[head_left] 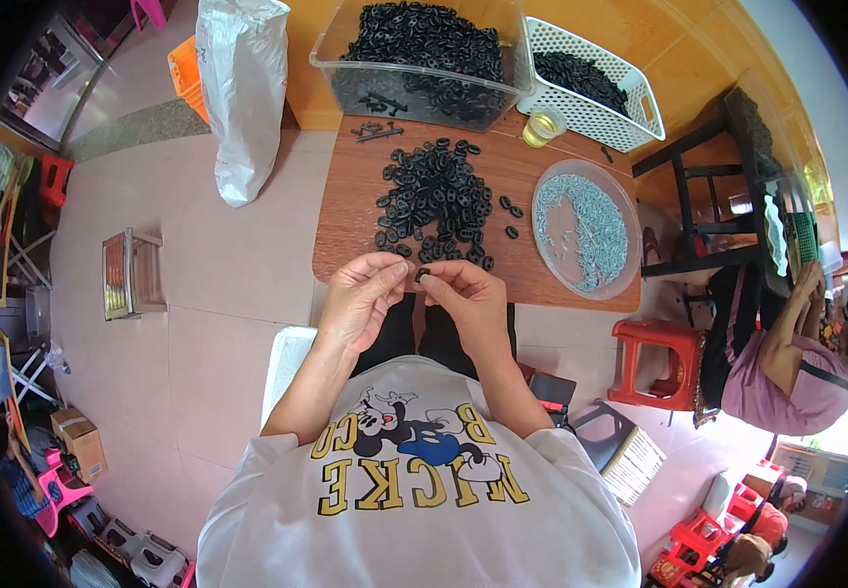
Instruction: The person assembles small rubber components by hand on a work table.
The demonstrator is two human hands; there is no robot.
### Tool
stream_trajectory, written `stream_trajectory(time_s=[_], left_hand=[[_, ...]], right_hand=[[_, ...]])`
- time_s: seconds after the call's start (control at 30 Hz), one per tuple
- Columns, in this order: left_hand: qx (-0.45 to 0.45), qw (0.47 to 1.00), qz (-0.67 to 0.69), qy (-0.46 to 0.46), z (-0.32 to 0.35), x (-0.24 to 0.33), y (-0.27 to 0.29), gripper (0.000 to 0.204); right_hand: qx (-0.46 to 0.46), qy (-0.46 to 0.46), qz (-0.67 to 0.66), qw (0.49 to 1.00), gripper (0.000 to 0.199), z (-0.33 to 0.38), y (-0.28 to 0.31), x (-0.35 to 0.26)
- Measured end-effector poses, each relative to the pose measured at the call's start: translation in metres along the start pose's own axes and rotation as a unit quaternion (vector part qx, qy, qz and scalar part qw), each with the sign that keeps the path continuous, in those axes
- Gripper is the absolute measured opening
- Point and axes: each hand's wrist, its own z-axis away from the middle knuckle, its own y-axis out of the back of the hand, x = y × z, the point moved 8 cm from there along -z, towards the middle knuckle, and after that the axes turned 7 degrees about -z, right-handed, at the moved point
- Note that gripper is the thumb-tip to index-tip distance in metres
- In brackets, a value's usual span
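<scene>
Both hands meet just off the near edge of the brown wooden table [341, 211]. Between the thumb and fingers of my right hand [471, 306] is a small black oval plastic piece [422, 274]. My left hand [360, 302] is pinched right beside it; whatever its fingertips hold is too small to make out. Beyond my hands lies a heap of similar black oval pieces with holes [434, 191], and a few lie apart to its right. A round clear tray [545, 250] of small silvery screws [596, 230] sits on the table's right side.
At the table's back stand a clear bin [424, 98] and a white perforated basket [640, 122], both holding black pieces. A cup of yellowish liquid [543, 127] is near them. A white sack [241, 108] stands left; a red stool [654, 363] and a seated person [787, 372] are right.
</scene>
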Motion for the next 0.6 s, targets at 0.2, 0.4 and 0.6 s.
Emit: stream_trajectory(time_s=[0.2,0.4,0.6], left_hand=[[0.021,0.999,-0.023,-0.002,0.004,0.002,0.002,0.018],[0.016,0.998,-0.052,-0.016,0.007,0.000,0.005,0.018],[0.015,0.998,-0.048,-0.022,0.010,-0.004,0.002,0.017]], right_hand=[[0.004,-0.001,0.023,1.000,0.012,0.003,-0.008,-0.001],[0.011,-0.006,0.055,0.998,0.013,0.008,-0.004,0.002],[0.028,0.004,0.068,0.997,0.011,0.013,0.001,0.001]])
